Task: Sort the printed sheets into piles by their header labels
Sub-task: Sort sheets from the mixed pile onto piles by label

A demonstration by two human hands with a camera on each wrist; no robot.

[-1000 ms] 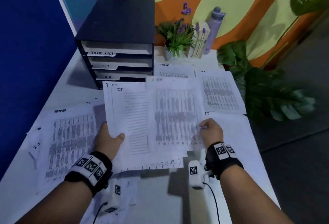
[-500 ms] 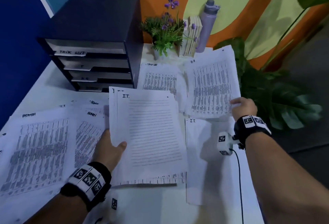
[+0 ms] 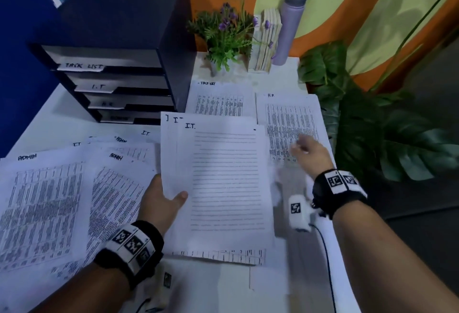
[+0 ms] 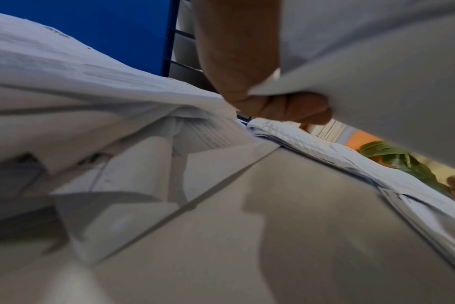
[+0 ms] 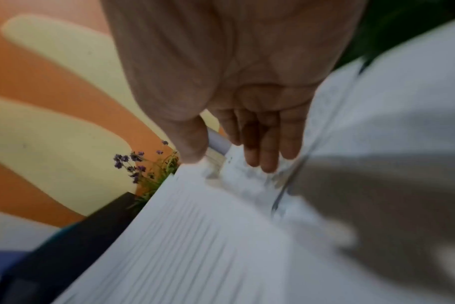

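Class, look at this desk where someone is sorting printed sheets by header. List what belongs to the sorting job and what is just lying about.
Belongs to the job:
- I.T. sheets held by the left hand
- H.R. sheet under the open right hand
- task list sheet
- admin sheets
- labelled drawer unit

Just lying about:
- flower pot
- purple bottle
- books
- leafy plant

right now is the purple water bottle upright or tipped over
Upright: the purple water bottle stands with its cap on top, at the back of the table.
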